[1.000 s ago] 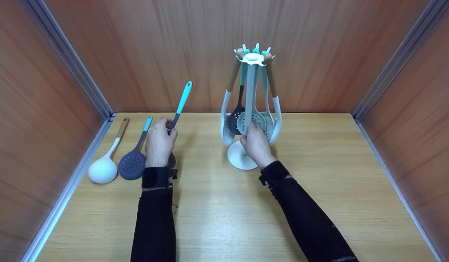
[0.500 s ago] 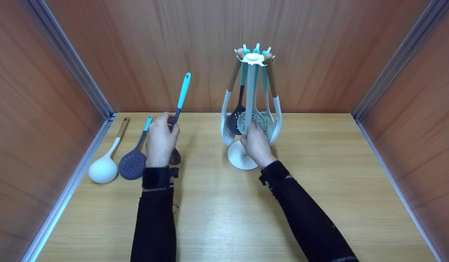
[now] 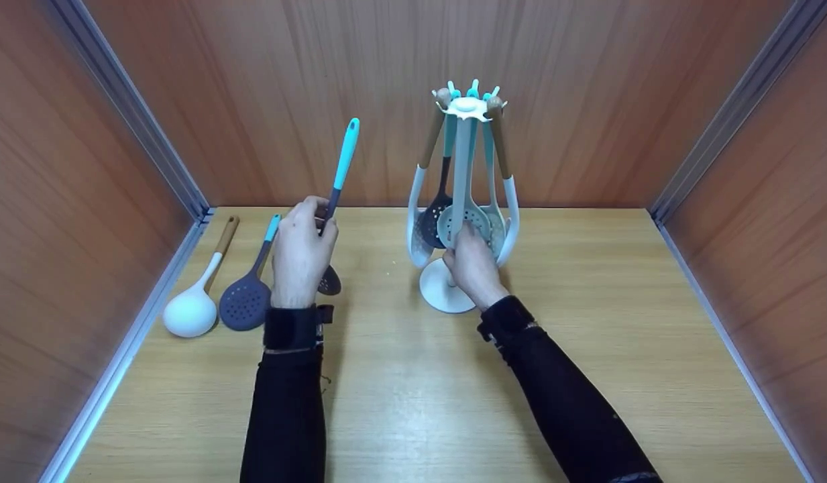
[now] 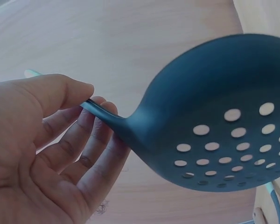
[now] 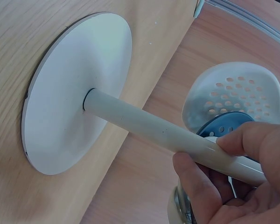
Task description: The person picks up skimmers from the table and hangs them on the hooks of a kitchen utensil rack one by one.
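My left hand [image 3: 302, 251] pinches a dark blue skimmer [image 4: 214, 112] by the lower part of its handle. Its turquoise handle end [image 3: 347, 151] points up, and the perforated bowl hangs below, partly hidden behind the hand in the head view. My right hand [image 3: 472, 265] grips the pole [image 5: 154, 130] of a white utensil stand [image 3: 465, 107] between thumb and fingers. Several utensils hang round the stand, among them a white one with a brown handle [image 3: 508, 208], a dark slotted one [image 3: 437, 218] and a pale green skimmer [image 3: 477, 218].
On the table at the left lie a white ladle [image 3: 190, 313] with a wooden-look handle and a dark blue skimmer [image 3: 244, 303] with a turquoise handle end. The stand's round base [image 5: 84, 93] rests on the table. Wooden panels [image 3: 319, 100] enclose the back and both sides.
My left hand has lifted the skimmer and shifted slightly right; more of its bowl shows beside the wrist. The right hand and the stand have stayed in place.
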A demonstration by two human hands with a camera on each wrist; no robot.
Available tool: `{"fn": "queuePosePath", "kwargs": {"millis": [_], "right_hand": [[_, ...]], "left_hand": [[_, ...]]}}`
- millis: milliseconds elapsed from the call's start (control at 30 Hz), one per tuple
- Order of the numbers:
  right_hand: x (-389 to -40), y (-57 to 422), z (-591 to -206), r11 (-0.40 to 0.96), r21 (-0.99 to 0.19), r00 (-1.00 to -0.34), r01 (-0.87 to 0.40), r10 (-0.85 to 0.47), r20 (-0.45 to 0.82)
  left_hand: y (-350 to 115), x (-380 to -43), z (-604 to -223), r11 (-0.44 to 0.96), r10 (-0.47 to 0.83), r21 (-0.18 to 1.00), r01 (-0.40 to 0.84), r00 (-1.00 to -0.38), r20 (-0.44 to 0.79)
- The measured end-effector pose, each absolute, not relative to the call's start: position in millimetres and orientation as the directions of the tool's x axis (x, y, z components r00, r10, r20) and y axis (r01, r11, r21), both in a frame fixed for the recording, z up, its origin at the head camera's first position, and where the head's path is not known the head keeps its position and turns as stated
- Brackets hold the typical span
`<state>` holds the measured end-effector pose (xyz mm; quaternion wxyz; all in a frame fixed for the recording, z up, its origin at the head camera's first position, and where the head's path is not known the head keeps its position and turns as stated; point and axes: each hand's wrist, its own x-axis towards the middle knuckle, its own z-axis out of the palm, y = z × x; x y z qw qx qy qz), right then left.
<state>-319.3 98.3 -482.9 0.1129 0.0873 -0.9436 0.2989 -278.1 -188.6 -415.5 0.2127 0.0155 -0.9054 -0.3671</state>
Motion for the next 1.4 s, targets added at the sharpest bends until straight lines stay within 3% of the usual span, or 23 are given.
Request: {"fn": "queuePosePath", "kwargs": {"millis": [700, 1133, 1400], "right_hand": [[-318.9, 98.5, -481.2, 0.795, -0.569, -0.968, -0.21, -0.088, 0.234], [-318.0, 98.9, -482.1, 0.794, -0.545, -0.947, -0.268, -0.112, 0.301], [-319.8, 97.9, -482.1, 0.804, -0.549, -0.961, -0.226, -0.094, 0.258]], "left_hand": [[-168.8, -264.6, -393.1, 0.718, -0.137, 0.667, 0.2, -0.898, 0.417], [-152.1, -256.1, -383.3, 0.73, -0.101, 0.642, 0.237, -0.891, 0.443], [-142.1, -251.1, -378.6, 0.736, -0.076, 0.623, 0.263, -0.883, 0.463]]}}
